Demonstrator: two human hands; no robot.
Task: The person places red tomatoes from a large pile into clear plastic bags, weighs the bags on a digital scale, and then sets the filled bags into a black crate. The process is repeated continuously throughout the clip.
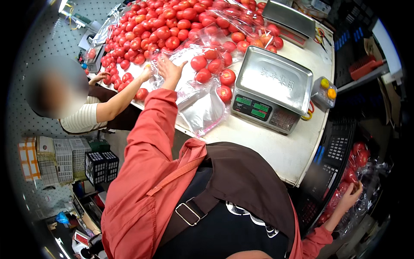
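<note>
My left hand (pixel 169 72) reaches over the table with its fingers spread, at the edge of a clear plastic bag (pixel 202 106). I see no tomato in its grasp. Several red tomatoes (pixel 203 75) lie beneath and beside the clear film, just right of that hand. Down at the far right, my right hand (pixel 351 194) is by bagged tomatoes (pixel 350 175) in a black plastic crate (pixel 338 145). Its fingers are bent at the bag, and whether they grip the film is not clear.
A large tomato heap (pixel 161 29) covers the table's back. A digital scale (pixel 271 87) stands at front right, with a second scale (pixel 289 19) behind it. Scissors (pixel 307 115) and a clear container with yellow caps (pixel 324 94) sit beside it. A co-worker's arm (pixel 126 94) reaches in from the left.
</note>
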